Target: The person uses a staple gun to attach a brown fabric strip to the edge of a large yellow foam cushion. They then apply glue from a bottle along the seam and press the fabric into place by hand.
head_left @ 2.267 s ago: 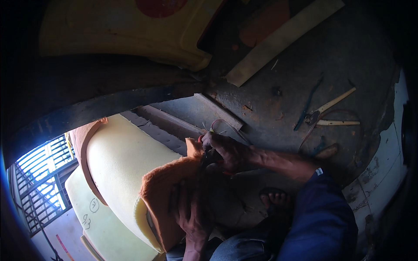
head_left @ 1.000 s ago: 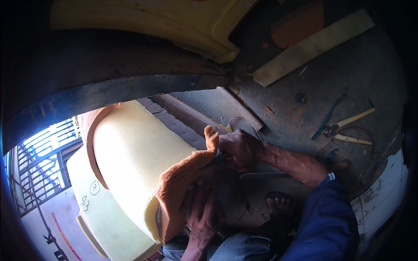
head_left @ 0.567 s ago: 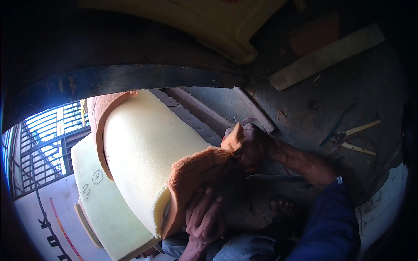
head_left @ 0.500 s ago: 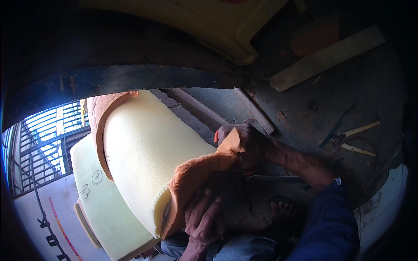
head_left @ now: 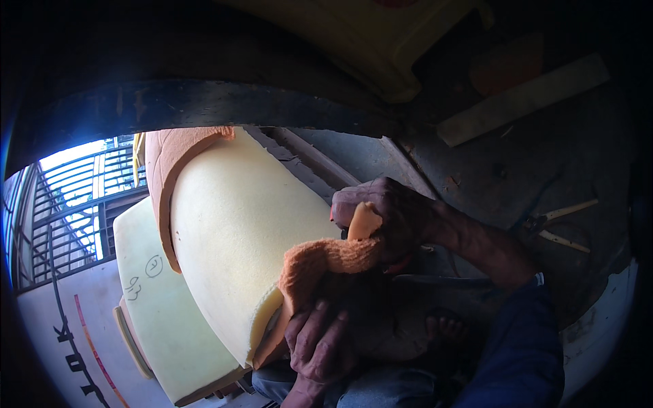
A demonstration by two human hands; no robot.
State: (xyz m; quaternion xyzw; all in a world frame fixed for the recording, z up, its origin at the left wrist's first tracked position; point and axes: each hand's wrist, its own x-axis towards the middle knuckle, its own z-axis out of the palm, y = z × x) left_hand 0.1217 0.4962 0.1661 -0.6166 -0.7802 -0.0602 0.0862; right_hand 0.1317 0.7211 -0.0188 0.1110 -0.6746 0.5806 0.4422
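Green pad (head_left: 173, 313) far left, then cream foam (head_left: 252, 211) with brown cloth (head_left: 326, 258) along its lower right edge. Left hand (head_left: 320, 349), fingers bent and slightly spread, is against the cloth, can't tell if it's pinching. Right hand (head_left: 398, 207) has the cloth's end clenched, something red (head_left: 398, 266) poking out. Pliers (head_left: 570, 209) lie splayed near the floor's (head_left: 490, 183) right edge.
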